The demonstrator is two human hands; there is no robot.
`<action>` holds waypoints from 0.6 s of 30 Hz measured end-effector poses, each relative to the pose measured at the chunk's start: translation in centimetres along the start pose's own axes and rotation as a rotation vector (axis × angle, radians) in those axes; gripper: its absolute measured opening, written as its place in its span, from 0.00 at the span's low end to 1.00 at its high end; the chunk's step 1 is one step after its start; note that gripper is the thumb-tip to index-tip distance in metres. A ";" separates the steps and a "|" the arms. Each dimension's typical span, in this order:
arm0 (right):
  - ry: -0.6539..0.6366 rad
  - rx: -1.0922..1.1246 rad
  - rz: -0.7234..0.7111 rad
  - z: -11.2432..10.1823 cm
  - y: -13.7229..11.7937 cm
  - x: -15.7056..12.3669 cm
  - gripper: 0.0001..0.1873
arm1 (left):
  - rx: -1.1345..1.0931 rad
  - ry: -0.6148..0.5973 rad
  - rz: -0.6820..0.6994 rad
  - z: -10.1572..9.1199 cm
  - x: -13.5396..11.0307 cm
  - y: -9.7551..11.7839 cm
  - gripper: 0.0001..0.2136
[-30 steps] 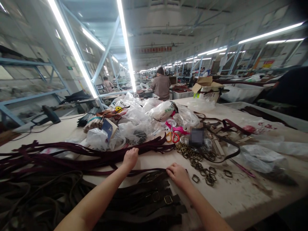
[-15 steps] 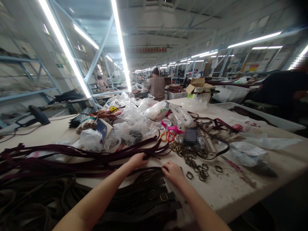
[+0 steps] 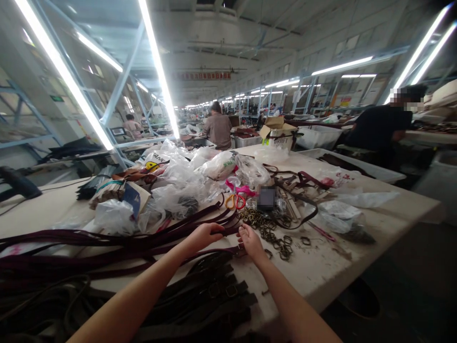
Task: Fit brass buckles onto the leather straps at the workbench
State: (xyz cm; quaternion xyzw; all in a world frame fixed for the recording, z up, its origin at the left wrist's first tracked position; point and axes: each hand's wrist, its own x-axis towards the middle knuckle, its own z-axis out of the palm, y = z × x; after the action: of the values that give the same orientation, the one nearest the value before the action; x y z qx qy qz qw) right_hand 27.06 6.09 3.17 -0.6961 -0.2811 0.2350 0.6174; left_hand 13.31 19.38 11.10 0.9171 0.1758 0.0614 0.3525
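The left hand point(image 3: 203, 237) is curled closed over a bunch of maroon leather straps point(image 3: 150, 233) that run across the near edge of the table, and the right hand point(image 3: 251, 241) sits just beside it, its fingers drawn together at the strap ends; whether they pinch one, I cannot tell. Dark buckled straps point(image 3: 200, 300) lie nearer still. To the right, brass rectangular buckles point(image 3: 264, 226) are scattered near orange-handled scissors point(image 3: 235, 201). Clear plastic bags point(image 3: 171, 190) hold bundled goods farther along the table point(image 3: 357, 252). At its far right, a white tray point(image 3: 350, 164) holds dark straps. Beyond, a seated co-worker point(image 3: 378, 128) and a standing co-worker point(image 3: 217, 131) work among long factory rows.
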 end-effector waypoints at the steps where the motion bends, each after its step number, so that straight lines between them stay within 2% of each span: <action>1: 0.032 0.128 0.054 -0.1 0.0 -0.1 0.29 | -0.033 0.003 0.002 0.1 -0.6 0.1 0.15; 3: 0.071 0.275 0.125 -0.4 -0.2 -0.5 0.31 | -0.098 -0.002 -0.007 0.4 -1.6 0.2 0.15; 7: 0.133 0.511 0.219 -1.3 -0.9 -1.4 0.27 | -0.117 -0.051 -0.031 1.1 -2.4 0.4 0.16; 9: 0.165 0.498 0.216 -1.9 -1.0 -1.6 0.26 | -0.085 -0.070 -0.034 1.5 -2.5 0.4 0.16; 13: 0.238 0.331 0.129 -3.7 -0.3 -1.4 0.26 | -0.075 -0.053 0.014 1.9 -2.8 0.3 0.16; 16: 0.205 0.274 0.102 -4.9 -0.4 -1.7 0.20 | -0.042 -0.079 0.025 2.2 -2.9 0.6 0.16; 18: 0.145 0.304 0.106 -4.8 -1.1 -2.5 0.19 | 0.024 -0.082 0.007 2.7 -2.7 1.2 0.17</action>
State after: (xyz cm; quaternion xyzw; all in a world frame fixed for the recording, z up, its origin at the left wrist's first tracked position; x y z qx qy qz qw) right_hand 28.38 0.97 4.83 -0.6236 -0.1598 0.2561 0.7211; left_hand 11.81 15.86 9.97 0.9236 0.1585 0.0231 0.3482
